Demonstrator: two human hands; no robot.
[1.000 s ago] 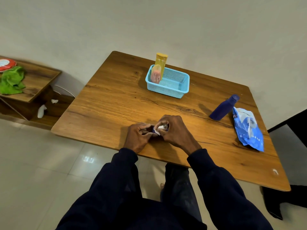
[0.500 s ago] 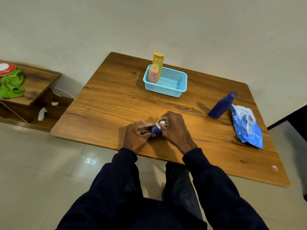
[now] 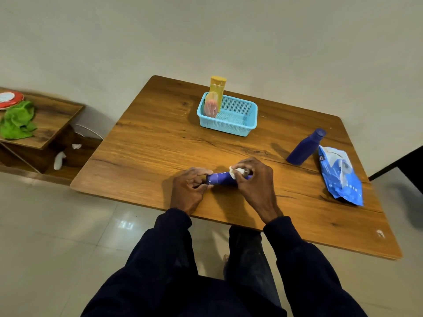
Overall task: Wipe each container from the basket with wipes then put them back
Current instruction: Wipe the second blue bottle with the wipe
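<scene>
A small purple container lies sideways just above the table's near edge. My left hand holds its left end with fingers and thumb. My right hand presses a white wipe onto its right end, fingers curled over both. The light blue basket stands at the back of the table with a tall yellow tube and a pink clear-capped container upright in its left end. A dark blue bottle stands at the right, beside the blue wipes pack.
The wooden table is bare on its left half. A low wooden shelf to the left carries a green cloth and a red-rimmed disc. White scraps lie under the shelf.
My hands have drawn apart, so more of the purple container shows between them. My right hand with the wipe has slid toward the container's right end.
</scene>
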